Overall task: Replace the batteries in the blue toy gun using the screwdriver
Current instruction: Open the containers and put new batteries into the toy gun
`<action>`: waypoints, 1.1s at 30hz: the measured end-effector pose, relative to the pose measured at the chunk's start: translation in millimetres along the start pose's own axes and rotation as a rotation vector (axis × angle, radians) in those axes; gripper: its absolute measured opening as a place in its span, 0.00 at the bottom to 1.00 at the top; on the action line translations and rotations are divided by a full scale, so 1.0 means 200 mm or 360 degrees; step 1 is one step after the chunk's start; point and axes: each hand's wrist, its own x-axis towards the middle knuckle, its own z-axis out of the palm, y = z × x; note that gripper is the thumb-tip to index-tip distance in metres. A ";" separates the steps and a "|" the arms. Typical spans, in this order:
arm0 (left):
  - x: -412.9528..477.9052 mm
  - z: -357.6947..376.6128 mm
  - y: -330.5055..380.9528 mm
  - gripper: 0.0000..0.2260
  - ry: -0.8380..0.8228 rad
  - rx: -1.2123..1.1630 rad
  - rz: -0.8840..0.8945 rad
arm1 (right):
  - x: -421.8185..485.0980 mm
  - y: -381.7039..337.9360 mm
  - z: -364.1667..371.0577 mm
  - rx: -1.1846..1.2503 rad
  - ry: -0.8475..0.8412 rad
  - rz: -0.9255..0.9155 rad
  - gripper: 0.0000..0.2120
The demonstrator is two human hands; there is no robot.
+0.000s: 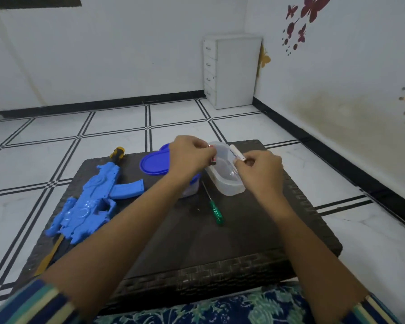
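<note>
Fetching batteries over clear container [227, 181]: left hand [188, 157] pinches one, right hand [258, 169] pinches white battery [237, 152]. Blue toy gun [91, 202] lies table-left, screwdriver [214, 206] centre, untouched. Next, likely: carry cells to gun's compartment.

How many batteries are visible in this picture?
2. One battery is in the right hand, above the clear container. Another battery is in the left hand, mostly covered. More may be hidden.
</note>
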 end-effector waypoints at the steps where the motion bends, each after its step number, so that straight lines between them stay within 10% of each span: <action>1: 0.02 0.06 0.02 0.06 -0.0052 0.0083 0.0030 | 0.01 0.04 0.00 -0.0041 0.0001 0.0032 0.08; 15: 0.03 0.22 -0.11 0.10 0.0061 0.0742 0.0476 | 0.03 0.13 0.11 -0.0409 -0.0180 -0.0160 0.15; 22: 0.12 -0.05 -0.22 0.37 -0.0402 0.1568 0.0234 | 0.04 0.15 0.07 -0.0041 0.0072 -0.0082 0.14; 33: -0.10 -0.03 -0.09 0.03 -0.0329 0.1857 0.0790 | 0.00 0.12 0.06 0.0011 0.0114 -0.0215 0.12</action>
